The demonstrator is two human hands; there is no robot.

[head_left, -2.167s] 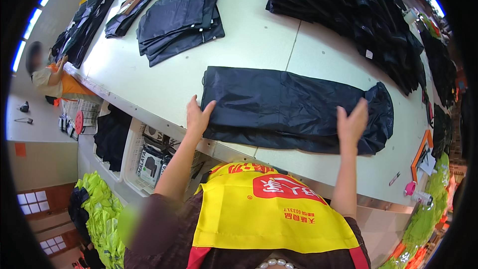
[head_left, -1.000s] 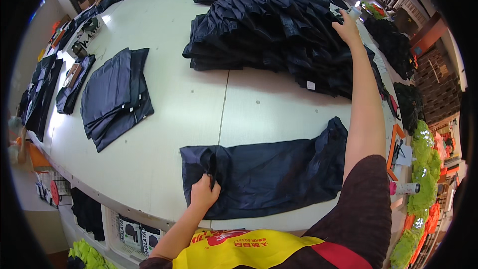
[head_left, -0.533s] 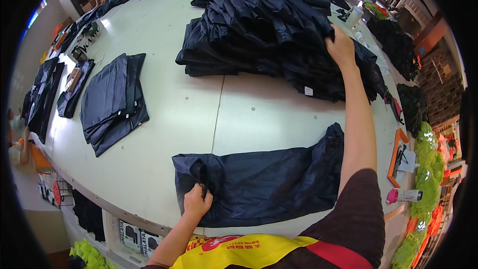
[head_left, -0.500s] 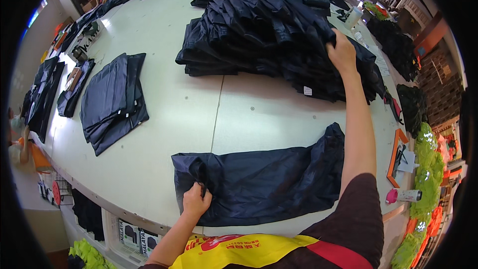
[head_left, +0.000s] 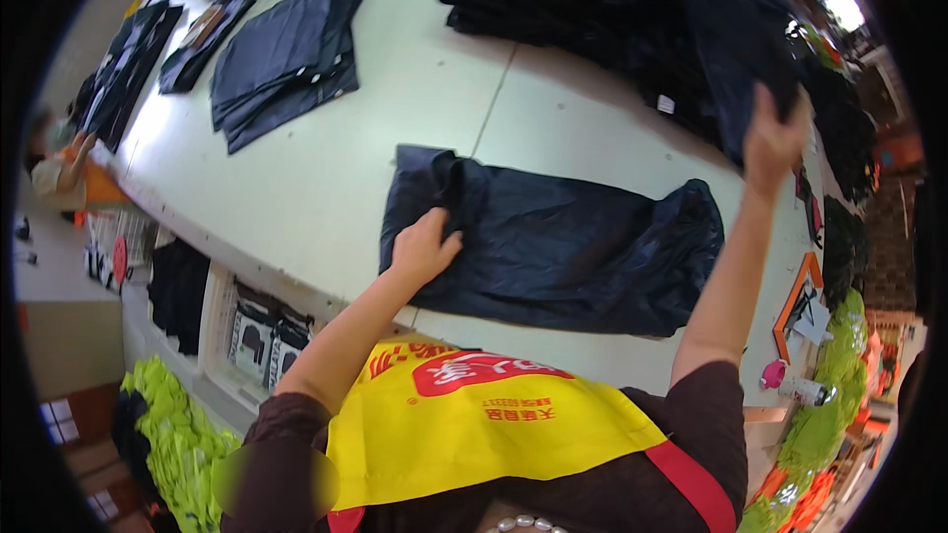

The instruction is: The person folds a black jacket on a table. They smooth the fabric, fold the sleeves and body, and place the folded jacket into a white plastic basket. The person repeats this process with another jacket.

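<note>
– Drawn back toward the near edge since half a second ago: bare right hand (head_left: 774,146), bringing along a loose sheet of dark-navy cloth (head_left: 726,39) from a broad heap of crumpled dark garments (head_left: 563,0).

– And the surface and room, from the left?

– Far left, blurred, a co-worker in a pale top (head_left: 61,173) at the table's side. Next, a heap of shiny lime-green cloth (head_left: 178,434), then a white plastic basket (head_left: 213,316) of packages below the edge. Up on the broad, pale, smooth table (head_left: 563,114), a fanned stack of folded dark garments (head_left: 286,59); near the front edge, a long, glossy dark-navy garment (head_left: 558,252), lying flat, rumpled at its right end. Far right, an angular orange frame (head_left: 793,301) and a pink-capped, pale bottle (head_left: 804,391).

– Hands?

– Bare left hand (head_left: 423,249): forearm slanting up and rightward, knuckles uppermost, resting on the long garment's left part, just below a rucked fold. Pinching or merely resting: cannot tell. Right: arm stretched up and outward, motion-blurred, thumb and fingers pinching the loose sheet's edge.
</note>
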